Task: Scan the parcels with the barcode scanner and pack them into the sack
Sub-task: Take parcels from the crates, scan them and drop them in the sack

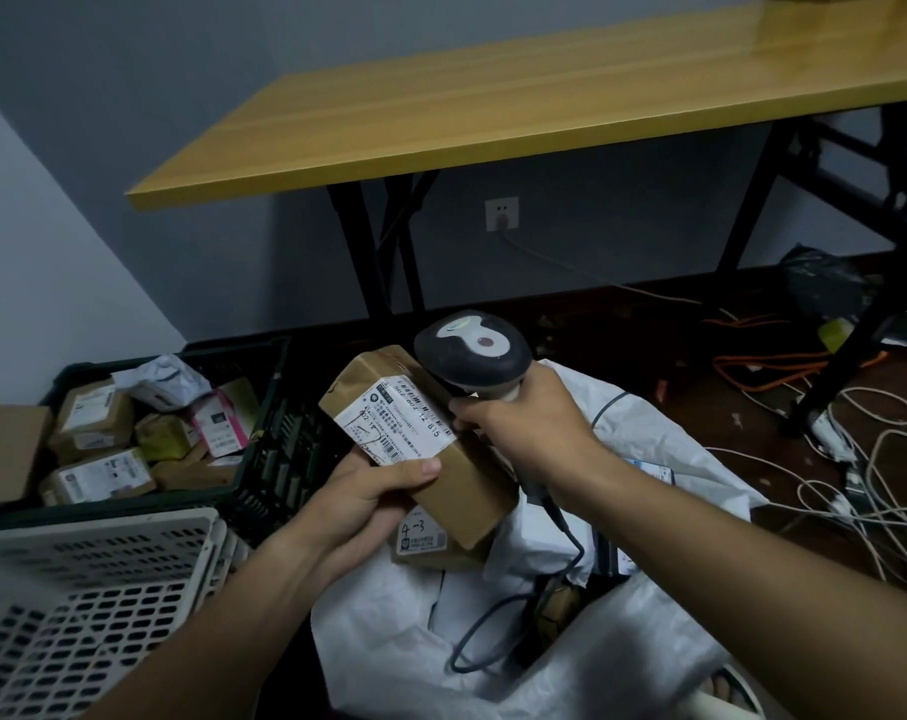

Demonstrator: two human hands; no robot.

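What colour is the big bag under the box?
White. The sack shows best in the head view.

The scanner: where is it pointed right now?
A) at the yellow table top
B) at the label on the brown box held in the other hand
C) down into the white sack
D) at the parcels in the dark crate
B: the right hand holds the scanner with its head right over the white label on the brown box that the left hand grips.
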